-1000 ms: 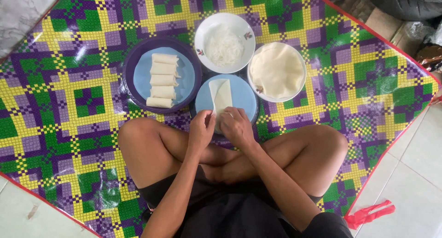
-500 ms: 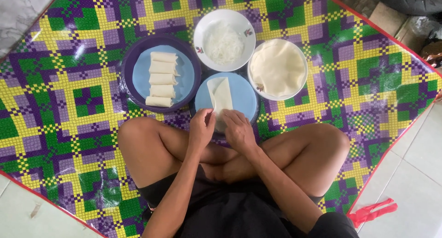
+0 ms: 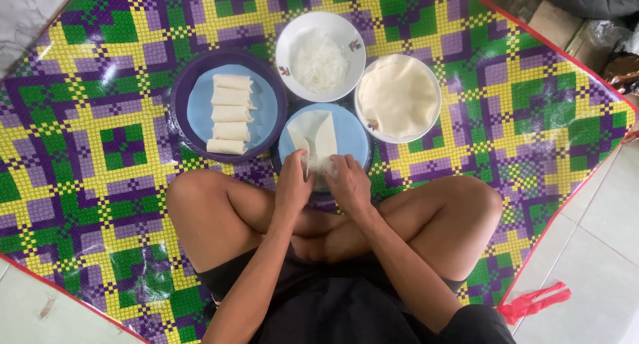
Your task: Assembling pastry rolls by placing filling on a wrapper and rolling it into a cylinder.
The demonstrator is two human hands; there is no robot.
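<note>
Head view, looking straight down. I see the person sitting cross-legged on a patterned mat (image 3: 100, 117) of green, yellow and purple squares.

Left hand (image 3: 293, 187) and right hand (image 3: 349, 187) meet at the near rim of a blue plate (image 3: 356, 141). Both sets of fingers are curled shut on the near end of a pale wrapper (image 3: 318, 136), pinching it between them. The wrapper lies on the blue plate, side flaps folded in; its long axis runs away from the person, and the far end points toward the white bowl (image 3: 321, 56) of pale shredded filling. Whether a roll has formed under the fingers, I cannot tell.

To the person's left, just beside the blue plate, a dark-rimmed plate (image 3: 229, 107) holds five finished rolls (image 3: 229, 114), stacked in a column, each lying crosswise. To the right, a white dish (image 3: 398, 97) carries a stack of round wrappers.

On the floor tiles off the mat's right edge lies a red strip (image 3: 532, 303).
</note>
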